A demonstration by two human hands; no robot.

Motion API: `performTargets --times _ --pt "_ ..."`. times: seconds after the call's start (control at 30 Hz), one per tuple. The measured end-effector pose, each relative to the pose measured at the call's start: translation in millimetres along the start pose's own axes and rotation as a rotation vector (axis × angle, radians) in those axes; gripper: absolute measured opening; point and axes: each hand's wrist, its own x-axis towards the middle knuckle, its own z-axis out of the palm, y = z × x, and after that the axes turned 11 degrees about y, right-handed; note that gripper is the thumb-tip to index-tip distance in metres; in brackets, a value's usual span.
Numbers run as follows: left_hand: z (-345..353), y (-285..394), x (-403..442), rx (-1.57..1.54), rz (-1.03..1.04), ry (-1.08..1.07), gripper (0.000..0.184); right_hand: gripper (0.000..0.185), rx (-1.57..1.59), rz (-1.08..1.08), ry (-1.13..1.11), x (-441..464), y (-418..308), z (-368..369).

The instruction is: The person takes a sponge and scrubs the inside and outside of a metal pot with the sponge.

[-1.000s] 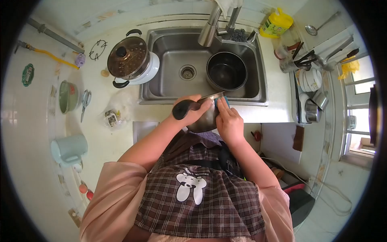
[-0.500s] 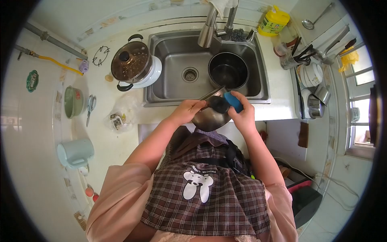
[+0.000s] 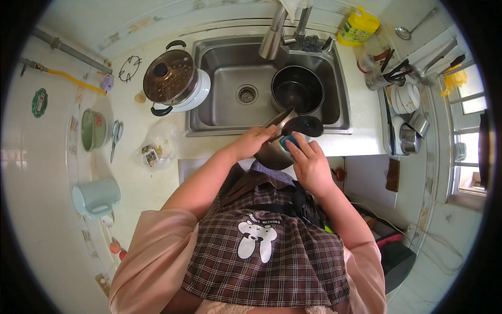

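Note:
A rounded metal pan (image 3: 269, 157) is held tilted over the counter's front edge, just before the sink. My left hand (image 3: 252, 142) is closed on its left side, thumb toward the inside. A dark stem ending in a black oval piece (image 3: 303, 126) stands out in front of it; whether this is the pan's handle or a separate utensil I cannot tell. My right hand (image 3: 309, 159) is closed on a blue sponge (image 3: 287, 142), fingers pressing it against the pan near the stem. The fingers partly hide the sponge.
Behind the hands, the steel sink (image 3: 225, 78) holds a black pot (image 3: 297, 89) under the faucet (image 3: 272, 42). A lidded steamer pot (image 3: 170, 78) stands left. Scissors (image 3: 116, 138), a plastic bag (image 3: 159, 144) and a jug (image 3: 97, 198) lie further left. A dish rack (image 3: 400, 125) is at right.
My right hand has turned over, back now up, and the sponge has moved left and down onto the pan. The black oval piece has swung right and slightly up.

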Motion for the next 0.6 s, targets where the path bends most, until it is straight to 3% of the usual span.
performTargets --times 0.13,0.33,0.6 --pt "7.0 10.7 -8.7 -0.058 -0.068 0.067 0.067 0.05 -0.09 -0.067 -0.001 -9.8 -0.9 3.3" --pt "3.8 5.9 -1.6 -0.023 -0.086 -0.057 0.071 0.045 -0.172 -0.137 0.049 -2.5 -3.5 17.0" --pt "5.8 22.6 -5.3 0.043 0.052 0.079 0.066 0.047 -0.222 -0.058 -0.018 -5.1 -7.4 7.2"
